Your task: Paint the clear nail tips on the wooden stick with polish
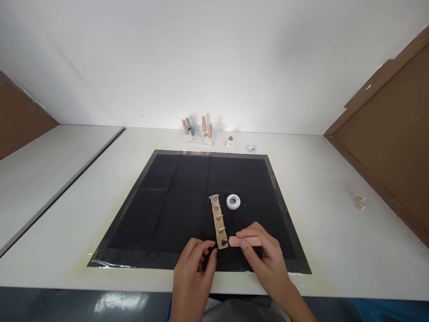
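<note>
My right hand point(266, 255) grips a nail polish brush by its long pink cap point(246, 241), held level between thumb and fingers. Its tip points left at the near end of a tan cardboard strip point(217, 222), where a small dark piece point(224, 243) sits; whether it is bristles or a painted nail tip I cannot make out. Several pale nail tips stand in a row along the strip. My left hand point(195, 264) rests beside the strip's near end, thumb and forefinger apart at its left edge. A round white pot point(233, 201) with dark smears lies right of the strip.
A black mat point(161, 201) is taped on the white table. At the back stand pink-capped polish bottles point(210, 133) in a clear holder, a small white block point(229, 142) and a white lid point(251, 148). Two small rings point(358, 197) lie right, near a brown cardboard panel point(385, 134).
</note>
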### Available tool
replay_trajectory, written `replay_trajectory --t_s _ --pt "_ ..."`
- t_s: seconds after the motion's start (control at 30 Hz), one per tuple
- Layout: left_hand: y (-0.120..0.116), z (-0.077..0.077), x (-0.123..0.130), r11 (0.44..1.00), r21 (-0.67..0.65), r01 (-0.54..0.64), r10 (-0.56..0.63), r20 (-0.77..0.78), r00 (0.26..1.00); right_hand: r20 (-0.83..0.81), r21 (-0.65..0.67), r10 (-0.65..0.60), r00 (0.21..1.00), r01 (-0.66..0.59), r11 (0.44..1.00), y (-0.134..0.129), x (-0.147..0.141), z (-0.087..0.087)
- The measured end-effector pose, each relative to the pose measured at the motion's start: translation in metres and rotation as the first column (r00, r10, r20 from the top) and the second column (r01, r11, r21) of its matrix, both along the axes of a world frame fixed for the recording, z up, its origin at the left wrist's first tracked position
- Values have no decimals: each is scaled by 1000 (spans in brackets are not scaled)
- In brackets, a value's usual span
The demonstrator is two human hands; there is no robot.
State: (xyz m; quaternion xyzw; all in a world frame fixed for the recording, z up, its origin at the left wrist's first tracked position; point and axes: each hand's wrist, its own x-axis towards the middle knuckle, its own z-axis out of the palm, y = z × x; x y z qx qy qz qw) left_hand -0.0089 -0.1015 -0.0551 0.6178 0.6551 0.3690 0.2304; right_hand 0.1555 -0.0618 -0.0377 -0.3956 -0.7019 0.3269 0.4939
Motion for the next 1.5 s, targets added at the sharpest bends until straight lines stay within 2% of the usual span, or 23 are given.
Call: replay_trajectory --t_s 0.5,0.83,0.93,1.0,1.07,1.13,1.17,1.23,1.3,1.4,1.5 --pt "-1 -2 1 1000 -11 -2 2 13 1000 -19 -2 -11 1000 11 1000 1 4 1" --pt "1 0 2 999 -30 -44 46 70 997 -10 5 -59 998 59 998 2 9 3" --pt "0 0 2 991 -21 -134 136 159 978 -53 16 -132 990 133 991 1 15 0" --pt "1 1 0 977 -58 -205 213 285 935 -124 6 -248 961 251 968 -1 20 -4" --pt "4 2 -7 967 -125 -224 256 409 876 -142 -81 -350 926 342 936 -4 25 -7" --pt "11 5 -17 968 -155 -196 246 458 854 -78 -149 -377 923 363 920 -8 28 -9" --pt "16 7 -22 972 -146 -186 233 453 861 -33 -143 -350 936 342 929 -11 28 -10" --pt "29 12 -32 976 -138 -166 207 375 904 86 -110 -288 954 297 949 -17 24 -12" --pt "43 17 -38 986 -120 -119 149 282 948 234 -70 -261 936 284 956 -23 15 -13" --pt "63 22 -42 993 -112 -21 38 153 987 425 75 -287 859 283 956 -29 -1 -12" --pt "77 20 -39 989 -113 92 -84 76 994 497 206 -324 805 254 945 -30 -15 -11"
